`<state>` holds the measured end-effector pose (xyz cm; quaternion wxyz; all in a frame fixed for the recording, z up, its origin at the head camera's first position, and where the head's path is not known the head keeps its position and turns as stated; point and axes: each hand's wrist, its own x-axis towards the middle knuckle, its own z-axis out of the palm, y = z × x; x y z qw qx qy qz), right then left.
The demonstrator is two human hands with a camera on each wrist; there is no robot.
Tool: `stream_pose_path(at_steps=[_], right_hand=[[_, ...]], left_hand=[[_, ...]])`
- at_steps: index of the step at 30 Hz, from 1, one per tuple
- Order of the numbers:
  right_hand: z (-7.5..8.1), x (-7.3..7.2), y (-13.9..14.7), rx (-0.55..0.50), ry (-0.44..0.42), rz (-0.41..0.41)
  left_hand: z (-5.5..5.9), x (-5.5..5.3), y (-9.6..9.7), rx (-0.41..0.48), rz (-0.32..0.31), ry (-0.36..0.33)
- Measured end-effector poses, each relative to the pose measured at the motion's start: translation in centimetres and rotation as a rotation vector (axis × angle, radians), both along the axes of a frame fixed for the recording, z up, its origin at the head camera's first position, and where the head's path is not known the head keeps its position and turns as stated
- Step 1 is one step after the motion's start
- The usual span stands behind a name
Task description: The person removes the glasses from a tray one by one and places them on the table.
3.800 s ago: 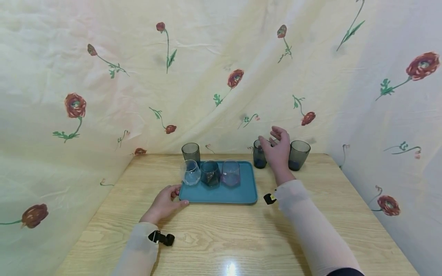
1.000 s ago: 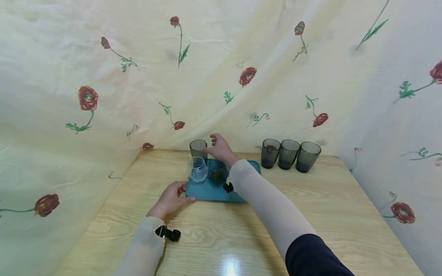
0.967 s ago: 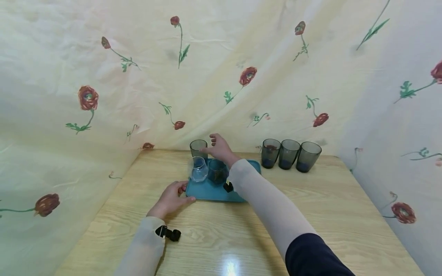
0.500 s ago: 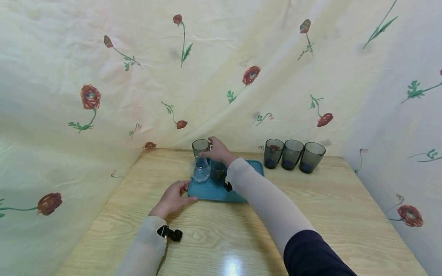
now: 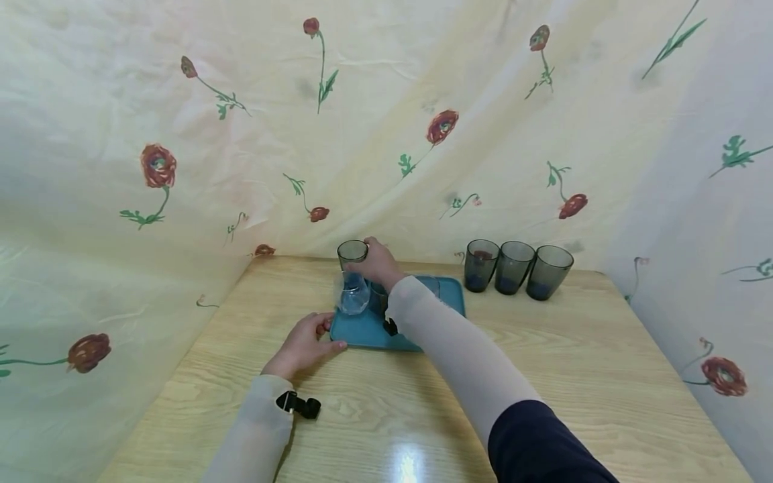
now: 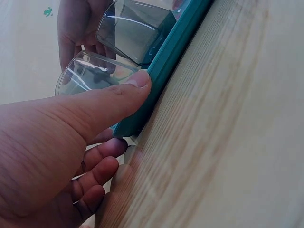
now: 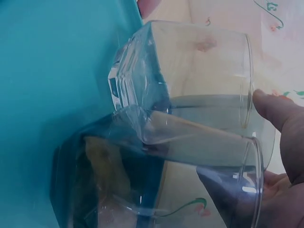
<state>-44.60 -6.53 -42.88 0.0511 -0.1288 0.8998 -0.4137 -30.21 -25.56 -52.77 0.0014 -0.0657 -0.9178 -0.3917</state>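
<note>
The left hand [image 5: 304, 345] grips the near-left corner of a blue tray [image 5: 362, 334]. In the left wrist view its thumb [image 6: 135, 85] lies on the tray's rim, with the other fingers curled outside it. Behind the tray, the right hand [image 5: 379, 261] holds a grey tumbler [image 5: 352, 251] near the rim, thumb in front and fingers on the far right side. A clear faceted glass [image 5: 353, 300] and a dark blue glass [image 5: 378, 300] stand on the tray. The right sleeve covers most of a third glass [image 5: 432, 284]. In the right wrist view the clear glass [image 7: 199, 61] partly covers the grip.
On the table [image 5: 362, 416], right of the tray, three grey tumblers stand in a row: one left [image 5: 481, 267], one middle [image 5: 514, 268], one right [image 5: 548, 274]. A flowered cloth [image 5: 386, 80] hangs directly behind the table and along its sides.
The right hand has left the three right-hand tumblers, crossed left over the tray and closed round the grey tumbler behind it. The left hand keeps its place at the tray corner.
</note>
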Motion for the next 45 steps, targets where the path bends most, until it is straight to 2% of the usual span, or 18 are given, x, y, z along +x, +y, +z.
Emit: stream_pose_path(at_steps=[6, 14, 19, 23, 34, 45], right_hand=[[0.1, 0.2, -0.3, 0.023, 0.047, -0.026], [-0.3, 0.3, 0.0, -0.004, 0.058, -0.045], [-0.4, 0.0, 0.8, -0.049, 0.079, -0.048], [0.0, 0.0, 1.4, -0.111, 0.093, -0.054], [2.1, 2.1, 4.0, -0.355, 0.094, -0.046], [3.9, 4.0, 7.5, -0.443, 0.208, -0.112]], left_hand=[[-0.1, -0.1, -0.1, 0.005, -0.003, 0.008], [0.1, 0.1, 0.1, 0.000, 0.013, -0.004], [0.2, 0.2, 0.3, 0.002, 0.011, -0.001], [0.3, 0.2, 0.4, 0.005, 0.007, 0.002], [0.6, 0.7, 0.5, 0.025, 0.016, 0.007], [0.6, 0.8, 0.5, 0.021, 0.013, 0.010]])
